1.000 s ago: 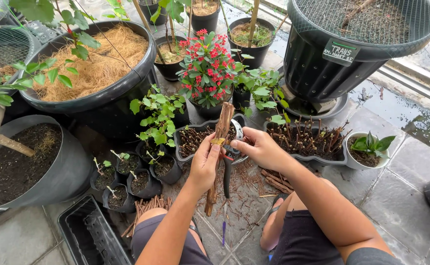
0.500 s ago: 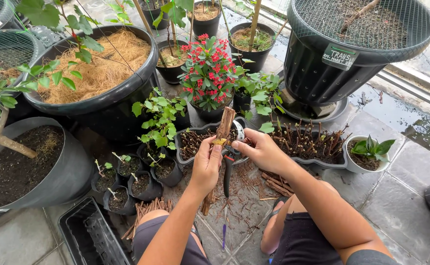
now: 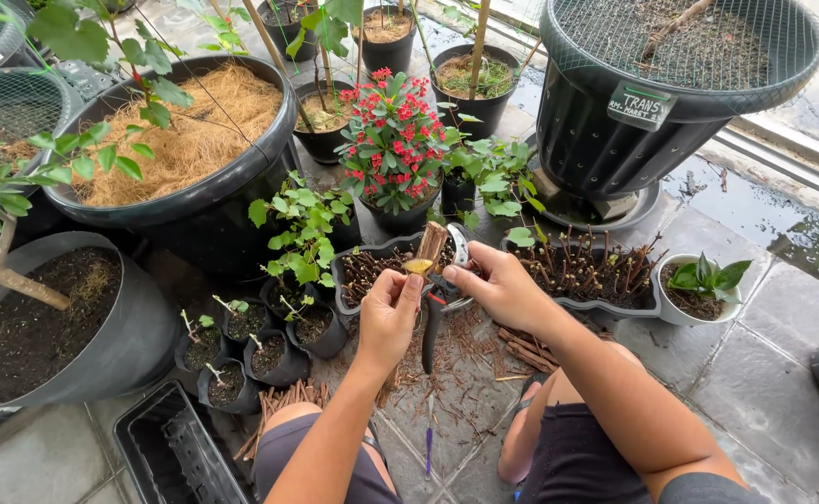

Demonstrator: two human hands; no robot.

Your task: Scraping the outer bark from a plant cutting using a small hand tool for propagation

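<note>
Brown stem: a woody cutting (image 3: 431, 248) stands nearly upright at the centre of view, its cut top at 12 o'clock and its lower end inside the left hand.
Left hand: the left hand (image 3: 389, 313) is closed around the cutting, thumb and fingers pinching it just below a pale yellow patch where the bark is off.
Right hand: the right hand (image 3: 501, 287) is closed on the shears (image 3: 439, 301), whose blades sit against the cutting at its 3 o'clock side; dark handles hang toward 6 o'clock.
Change: over the last second the cutting has been drawn up and closer to the body, so less of it now hangs below the left hand, and the shears have moved in against it.
Meaning: I judge the trimming of this one stem is under way, not finished.
Hands count: two, both the person's.
Shears count: one.
Trays: two grey trays of stuck cuttings, one (image 3: 369, 271) at 10 o'clock of the hands, one (image 3: 606, 280) at 3 o'clock.
Small pots: five black ones (image 3: 258, 345) at 8 o'clock, clustered.
Red flowers: one plant (image 3: 393, 140) at 12 o'clock.
White pot: one (image 3: 701, 291) at far 3 o'clock.
Loose sticks: a bundle (image 3: 279, 401) at 7 o'clock; too many to count.
</note>
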